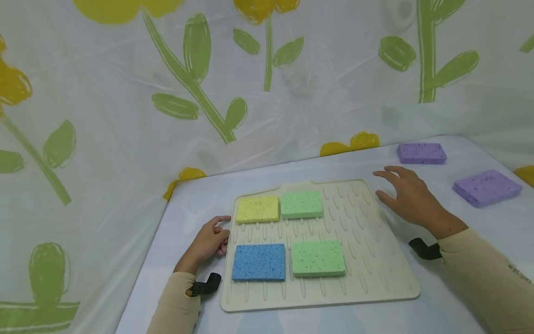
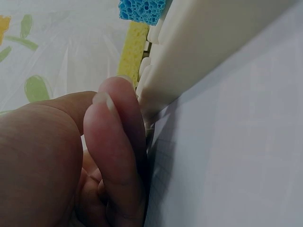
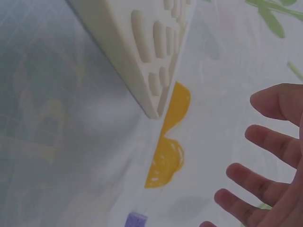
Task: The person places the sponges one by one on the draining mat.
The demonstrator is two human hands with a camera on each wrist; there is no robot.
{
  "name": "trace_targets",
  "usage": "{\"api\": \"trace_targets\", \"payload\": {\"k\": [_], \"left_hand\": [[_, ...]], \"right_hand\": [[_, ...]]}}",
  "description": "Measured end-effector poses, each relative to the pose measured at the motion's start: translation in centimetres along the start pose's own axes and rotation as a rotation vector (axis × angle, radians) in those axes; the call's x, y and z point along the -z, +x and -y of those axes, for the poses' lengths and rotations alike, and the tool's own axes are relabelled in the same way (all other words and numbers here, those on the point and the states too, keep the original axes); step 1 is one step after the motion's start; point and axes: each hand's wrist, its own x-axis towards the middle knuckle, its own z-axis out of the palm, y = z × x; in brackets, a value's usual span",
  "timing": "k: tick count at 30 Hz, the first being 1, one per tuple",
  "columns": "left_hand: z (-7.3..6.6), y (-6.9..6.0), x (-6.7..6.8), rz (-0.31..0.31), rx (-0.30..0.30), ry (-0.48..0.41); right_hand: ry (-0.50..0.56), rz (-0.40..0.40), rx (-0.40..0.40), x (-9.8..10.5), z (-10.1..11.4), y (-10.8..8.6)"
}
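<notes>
A cream ridged drying mat [image 1: 375,260] lies on the table with sponges on its left and middle part. Its back row has a yellow sponge [image 1: 257,209] beside a green sponge [image 1: 301,204]. Nearer the front sit a blue sponge [image 1: 258,262] and a second green sponge [image 1: 318,258]. At the mat's left edge is my left hand [image 1: 208,240], index finger reaching to the rim, other fingers loosely bent and holding nothing. My right hand [image 1: 410,199] hovers by the mat's back right corner, fingers spread and holding nothing.
Two purple sponges lie off the mat to the right: one [image 1: 422,153] near the table's back edge, the other [image 1: 487,188] farther right. A white curtain [image 1: 125,153] with a flower print hangs behind and left of the table.
</notes>
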Motion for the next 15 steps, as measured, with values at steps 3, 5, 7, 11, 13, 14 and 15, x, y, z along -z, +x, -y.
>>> {"api": "trace_targets", "payload": {"k": [3, 5, 7, 11, 13, 14, 15], "left_hand": [[-0.1, 0.1, 0.0, -0.004, 0.005, 0.004], [0.0, 0.2, 0.0, -0.004, 0.01, 0.009], [0.2, 0.2, -0.1, -0.004, 0.02, 0.014], [0.3, 0.2, -0.2, -0.005, 0.028, 0.018], [0.3, 0.1, -0.1, -0.012, 0.024, 0.012], [0.2, 0.1, -0.1, -0.015, 0.02, 0.008], [0.2, 0.0, -0.1, -0.015, 0.016, 0.006]], "right_hand": [[-0.003, 0.005, -0.025, 0.0, -0.4, 0.1], [-0.002, 0.012, -0.045, -0.1, -0.8, 0.1], [-0.003, 0.019, -0.063, -0.2, -1.1, 0.0], [-0.006, 0.021, -0.077, -0.3, -1.5, 0.1], [-0.011, 0.018, -0.083, -0.4, -1.7, 0.1], [-0.011, 0.019, -0.088, -0.4, -1.8, 0.1], [-0.013, 0.021, -0.094, -0.4, -2.0, 0.1]]}}
